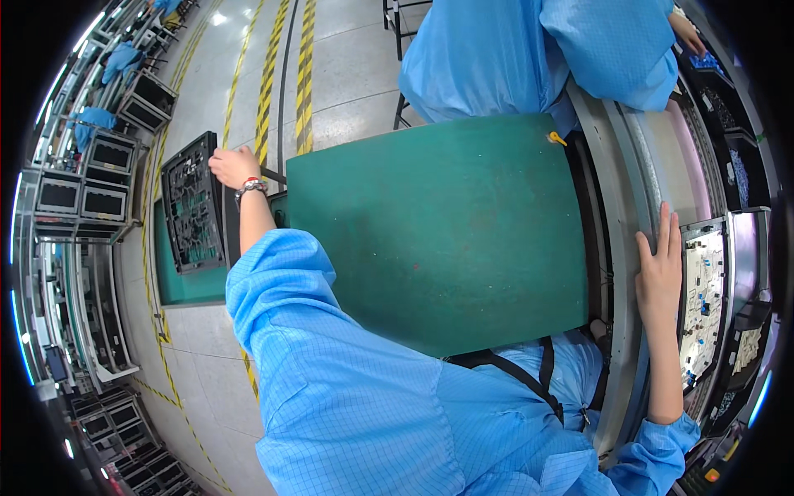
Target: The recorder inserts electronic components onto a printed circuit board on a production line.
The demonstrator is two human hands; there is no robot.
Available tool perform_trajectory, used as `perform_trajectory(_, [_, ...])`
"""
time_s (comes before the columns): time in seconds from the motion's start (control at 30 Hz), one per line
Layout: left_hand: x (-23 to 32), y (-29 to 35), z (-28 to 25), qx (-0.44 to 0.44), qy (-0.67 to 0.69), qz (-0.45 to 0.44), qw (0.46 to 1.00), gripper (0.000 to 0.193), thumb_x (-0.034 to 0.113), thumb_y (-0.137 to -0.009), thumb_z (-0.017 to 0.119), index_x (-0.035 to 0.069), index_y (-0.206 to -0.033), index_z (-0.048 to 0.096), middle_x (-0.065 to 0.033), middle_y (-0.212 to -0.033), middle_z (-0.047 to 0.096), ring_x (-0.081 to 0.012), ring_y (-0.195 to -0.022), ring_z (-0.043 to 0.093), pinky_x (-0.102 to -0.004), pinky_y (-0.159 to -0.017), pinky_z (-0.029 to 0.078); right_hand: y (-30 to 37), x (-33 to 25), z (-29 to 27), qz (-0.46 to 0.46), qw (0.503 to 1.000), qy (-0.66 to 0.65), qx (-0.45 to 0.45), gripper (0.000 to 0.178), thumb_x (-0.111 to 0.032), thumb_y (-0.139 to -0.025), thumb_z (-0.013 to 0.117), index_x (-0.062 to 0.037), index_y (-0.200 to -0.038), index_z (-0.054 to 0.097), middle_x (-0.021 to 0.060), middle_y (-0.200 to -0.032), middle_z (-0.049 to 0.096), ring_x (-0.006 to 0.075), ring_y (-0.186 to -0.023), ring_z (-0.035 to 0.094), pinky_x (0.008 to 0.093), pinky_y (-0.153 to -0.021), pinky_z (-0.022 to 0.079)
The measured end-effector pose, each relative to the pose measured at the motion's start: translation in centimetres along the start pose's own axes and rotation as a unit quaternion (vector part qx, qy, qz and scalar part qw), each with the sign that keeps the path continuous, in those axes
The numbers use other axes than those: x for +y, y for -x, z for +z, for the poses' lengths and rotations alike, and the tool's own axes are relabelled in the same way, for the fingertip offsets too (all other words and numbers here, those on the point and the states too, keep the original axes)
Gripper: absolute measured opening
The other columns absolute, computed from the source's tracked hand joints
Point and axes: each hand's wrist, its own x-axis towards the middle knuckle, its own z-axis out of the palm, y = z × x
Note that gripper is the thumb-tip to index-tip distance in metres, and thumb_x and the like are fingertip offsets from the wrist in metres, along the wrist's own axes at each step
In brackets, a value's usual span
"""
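My left hand [237, 168] reaches out to the left, its fingers curled over the upper edge of a black rectangular frame with many cut-outs [190, 207]. The frame stands tilted above a low green surface [194, 289]. On the right, my right hand [659, 260] lies with its fingers stretched out along the metal rail of the conveyor [633, 331], holding nothing. Just beside it sits a pale circuit board [703, 302] with blue and dark components, set in a dark carrier.
A green-topped table [447, 223] lies between my arms, with a yellow knob-like piece [557, 139] at its far corner. Beyond it a co-worker in a blue smock [496, 58] works at the line. Black parts bins [728, 107] line the right side. Yellow-black floor tape [273, 74] runs at left.
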Motion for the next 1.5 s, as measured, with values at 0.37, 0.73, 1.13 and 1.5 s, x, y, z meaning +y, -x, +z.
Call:
perform_trajectory(0.37, [-8.4, -1.9, 3.2, -0.134, -0.225, -0.010, 0.965, 0.057, 0.049, -0.071, 0.067, -0.001, -0.096, 0.054, -0.0162, -0.099, 0.058, -0.0298, -0.095, 0.059, -0.0413, -0.074, 0.052, -0.7, -0.6, -0.1, 0.018, 0.999, 0.033, -0.013, 0.046, 0.016, -0.057, 0.049, -0.0018, -0.099, 0.054, 0.0150, -0.144, 0.026, 0.0362, -0.130, 0.030, 0.0419, -0.102, 0.035])
perform_trajectory(0.73, [-12.8, 1.5, -11.9, -0.067, -0.114, 0.053, 0.990, 0.038, 0.036, -0.070, 0.064, 0.000, -0.082, 0.060, -0.0188, -0.081, 0.062, -0.0352, -0.074, 0.064, -0.0443, -0.068, 0.053, -6.7, 4.9, -4.0, -0.027, 0.996, -0.022, 0.080, 0.020, -0.010, -0.067, 0.057, -0.0021, -0.084, 0.050, 0.0154, -0.142, 0.029, 0.0348, -0.125, 0.036, 0.0387, -0.101, 0.038])
perform_trajectory(1.13, [-1.2, -2.1, -29.2, -0.071, -0.034, 0.111, 0.991, 0.060, 0.053, -0.062, 0.071, -0.001, -0.085, 0.059, -0.0220, -0.083, 0.064, -0.0403, -0.076, 0.062, -0.0472, -0.066, 0.049, -2.1, 3.7, -0.5, 0.028, 0.999, 0.042, -0.003, 0.012, -0.018, -0.077, 0.058, -0.0117, -0.084, 0.065, 0.0168, -0.145, 0.024, 0.0352, -0.131, 0.027, 0.0446, -0.110, 0.019])
perform_trajectory(1.5, [15.1, 14.5, -44.9, -0.129, 0.216, 0.337, 0.907, 0.040, 0.035, -0.063, 0.075, 0.003, -0.081, 0.059, -0.0128, -0.076, 0.064, -0.0314, -0.071, 0.062, -0.0393, -0.064, 0.048, -2.7, 3.1, 0.1, 0.014, 0.994, 0.111, 0.006, 0.019, -0.028, -0.082, 0.054, -0.0176, -0.093, 0.066, 0.0156, -0.145, 0.024, 0.0367, -0.130, 0.026, 0.0458, -0.108, 0.020])
